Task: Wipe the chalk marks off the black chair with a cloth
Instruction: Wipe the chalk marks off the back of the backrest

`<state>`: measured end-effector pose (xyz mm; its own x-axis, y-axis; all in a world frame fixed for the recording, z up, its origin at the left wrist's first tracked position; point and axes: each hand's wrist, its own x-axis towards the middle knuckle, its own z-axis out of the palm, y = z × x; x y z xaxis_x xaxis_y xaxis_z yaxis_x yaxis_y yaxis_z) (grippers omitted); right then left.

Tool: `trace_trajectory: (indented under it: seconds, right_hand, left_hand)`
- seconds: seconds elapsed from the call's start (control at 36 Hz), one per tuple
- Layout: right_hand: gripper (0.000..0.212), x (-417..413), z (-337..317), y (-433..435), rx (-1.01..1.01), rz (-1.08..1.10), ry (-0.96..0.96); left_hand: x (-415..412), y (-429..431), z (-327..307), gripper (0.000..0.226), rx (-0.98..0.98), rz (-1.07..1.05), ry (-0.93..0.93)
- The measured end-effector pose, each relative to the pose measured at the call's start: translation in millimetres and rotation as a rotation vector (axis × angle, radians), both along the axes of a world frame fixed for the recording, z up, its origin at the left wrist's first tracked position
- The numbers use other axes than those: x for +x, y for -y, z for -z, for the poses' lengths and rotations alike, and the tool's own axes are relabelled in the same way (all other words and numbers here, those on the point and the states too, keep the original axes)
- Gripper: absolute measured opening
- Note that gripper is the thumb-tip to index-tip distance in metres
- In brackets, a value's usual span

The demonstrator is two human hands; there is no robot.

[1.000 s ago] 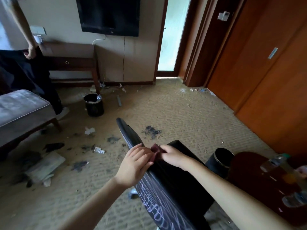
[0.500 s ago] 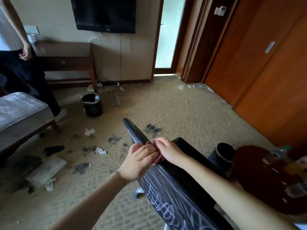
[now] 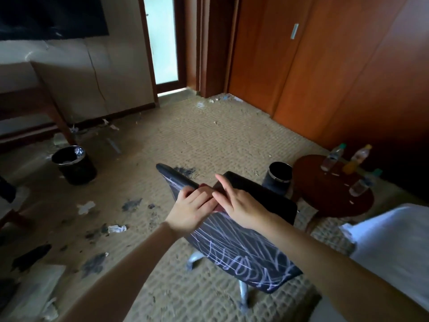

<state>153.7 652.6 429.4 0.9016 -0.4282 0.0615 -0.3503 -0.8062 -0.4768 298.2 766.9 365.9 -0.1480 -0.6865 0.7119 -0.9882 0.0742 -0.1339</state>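
Observation:
The black chair point(image 3: 246, 256) stands below me, its backrest facing me and scrawled with white chalk marks point(image 3: 234, 256). A small dark red cloth point(image 3: 205, 186) lies on the backrest's top edge, mostly hidden under my hands. My left hand point(image 3: 189, 210) presses on the cloth, fingers curled over the top edge. My right hand point(image 3: 234, 203) touches the cloth from the right, its fingers straight and pointing away from me. The seat point(image 3: 260, 194) shows beyond the hands.
A black bin point(image 3: 74, 165) stands at the left, another dark bin point(image 3: 279, 175) just behind the chair. A round wooden table point(image 3: 325, 194) with bottles point(image 3: 333, 156) is at the right. Paper scraps and dark stains litter the carpet. A white sheet point(image 3: 394, 247) fills the lower right.
The view has swung right and down, so the chair back shows more fully. My right hand's fingers have straightened and lifted from the cloth's top. The left hand stays on the cloth.

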Motion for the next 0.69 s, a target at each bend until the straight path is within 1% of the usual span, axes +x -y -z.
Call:
trace_trajectory:
  seconds: [0.08, 0.17, 0.28, 0.39, 0.5, 0.56, 0.69]
  right_hand:
    - [0.063, -13, 1, 4, -0.003, -0.021, 0.014]
    - [0.063, -27, 1, 9, -0.020, -0.009, 0.006]
    - [0.078, -47, -4, 15, -0.069, -0.058, -0.028]
    - [0.066, -68, -8, 24, -0.116, -0.104, -0.067]
    - [0.068, -79, -10, 31, -0.202, -0.170, -0.103]
    - [0.067, -89, -10, 41, -0.241, -0.238, -0.122]
    - [0.054, -108, -14, 62, -0.330, -0.439, -0.114]
  left_hand:
    - [9, -8, -6, 0.030, -0.016, -0.057, -0.072]
    - [12, -9, -5, 0.034, 0.010, -0.055, -0.048]
    - [3, -9, -4, 0.037, 0.011, -0.062, -0.060]
    - [-4, -16, 0, 0.038, 0.007, -0.104, -0.052]
    - [-10, -20, 2, 0.032, -0.015, -0.112, -0.058]
    - [-26, -17, 2, 0.027, -0.050, -0.135, -0.057]
    - [-68, -13, 8, 0.025, -0.083, -0.248, -0.080]
